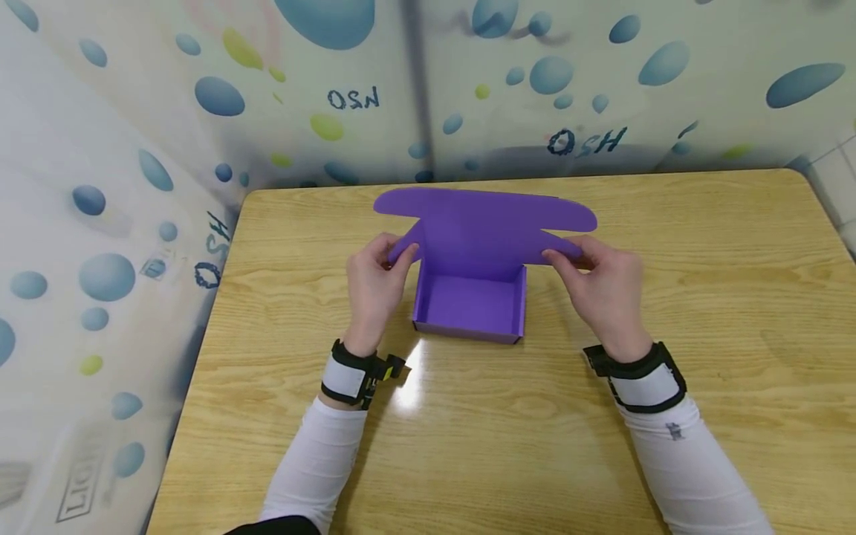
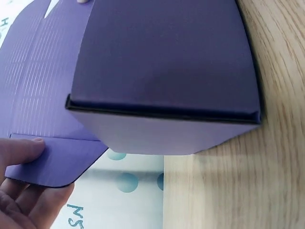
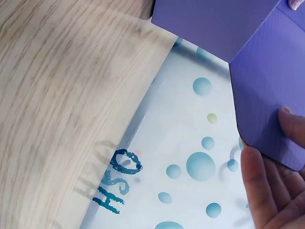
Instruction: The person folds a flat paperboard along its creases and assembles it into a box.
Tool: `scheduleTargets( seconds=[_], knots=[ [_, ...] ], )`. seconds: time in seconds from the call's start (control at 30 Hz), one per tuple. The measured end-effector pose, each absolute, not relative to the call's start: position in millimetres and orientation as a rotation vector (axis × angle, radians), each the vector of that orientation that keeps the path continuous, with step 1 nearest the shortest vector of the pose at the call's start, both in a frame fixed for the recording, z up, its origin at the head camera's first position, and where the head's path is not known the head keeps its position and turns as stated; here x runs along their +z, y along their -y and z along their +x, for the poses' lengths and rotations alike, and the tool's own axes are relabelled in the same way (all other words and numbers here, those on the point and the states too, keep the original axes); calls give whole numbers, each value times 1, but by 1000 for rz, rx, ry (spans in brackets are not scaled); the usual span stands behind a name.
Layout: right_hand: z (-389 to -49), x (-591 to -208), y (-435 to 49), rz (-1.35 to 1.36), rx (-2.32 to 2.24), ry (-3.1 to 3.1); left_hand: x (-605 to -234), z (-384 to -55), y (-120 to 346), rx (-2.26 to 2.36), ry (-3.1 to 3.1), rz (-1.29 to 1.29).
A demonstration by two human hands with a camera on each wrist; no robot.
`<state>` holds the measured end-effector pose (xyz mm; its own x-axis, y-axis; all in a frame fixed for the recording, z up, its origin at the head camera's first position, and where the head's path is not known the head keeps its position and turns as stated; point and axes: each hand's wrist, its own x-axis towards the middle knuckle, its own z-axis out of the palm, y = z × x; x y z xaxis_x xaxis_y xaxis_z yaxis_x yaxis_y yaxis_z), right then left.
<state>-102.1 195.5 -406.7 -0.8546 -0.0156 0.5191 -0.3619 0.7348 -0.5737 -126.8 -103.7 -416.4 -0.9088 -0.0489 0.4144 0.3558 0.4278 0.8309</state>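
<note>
A purple cardboard box (image 1: 471, 305) sits on the table with its lid (image 1: 478, 230) raised at the back and its inside bare. My left hand (image 1: 377, 279) pinches the left side flap of the lid between thumb and fingers; the left wrist view shows that flap (image 2: 57, 160) up close beside the box's outer wall (image 2: 162, 57). On the other side, my right hand (image 1: 605, 286) pinches the right side flap, thumb on the inner face and fingers behind, as the right wrist view shows on the flap (image 3: 267, 95). The lid's long front flap with rounded ends stands uppermost.
The wooden table (image 1: 495, 446) carries the box near its far edge. A pale curtain (image 1: 374, 141) with blue and green spots and lettering hangs behind and along the left. Each wrist wears a black strap with a white patch (image 1: 344, 379).
</note>
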Motion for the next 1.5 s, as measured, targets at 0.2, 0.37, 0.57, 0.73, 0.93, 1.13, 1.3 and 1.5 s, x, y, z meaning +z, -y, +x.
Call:
scheduleTargets(
  seconds=[0.2,0.37,0.57,0.73,0.93,1.13,1.3,1.5],
  knots=[
    [-102,-406,-193,269,951,2441,-415,-126,102,-1409,2341,-311],
    [-103,-407,-193,264,955,2440,-413,-127,104,-1426,2399,-393],
    [-103,-409,-197,244,953,2426,-410,-125,107,-1593,2445,-490],
    [-104,-409,-200,236,955,2414,-410,-125,110,-1737,2450,-529],
    [-105,-409,-202,214,958,2417,-412,-125,115,-1791,2459,-578],
    [-106,-408,-203,197,974,2422,-413,-125,115,-1784,2482,-606],
    [-106,-408,-203,187,974,2426,-412,-124,114,-1809,2478,-608],
    [-104,-409,-202,194,960,2411,-412,-124,111,-1836,2455,-615]
  ],
)
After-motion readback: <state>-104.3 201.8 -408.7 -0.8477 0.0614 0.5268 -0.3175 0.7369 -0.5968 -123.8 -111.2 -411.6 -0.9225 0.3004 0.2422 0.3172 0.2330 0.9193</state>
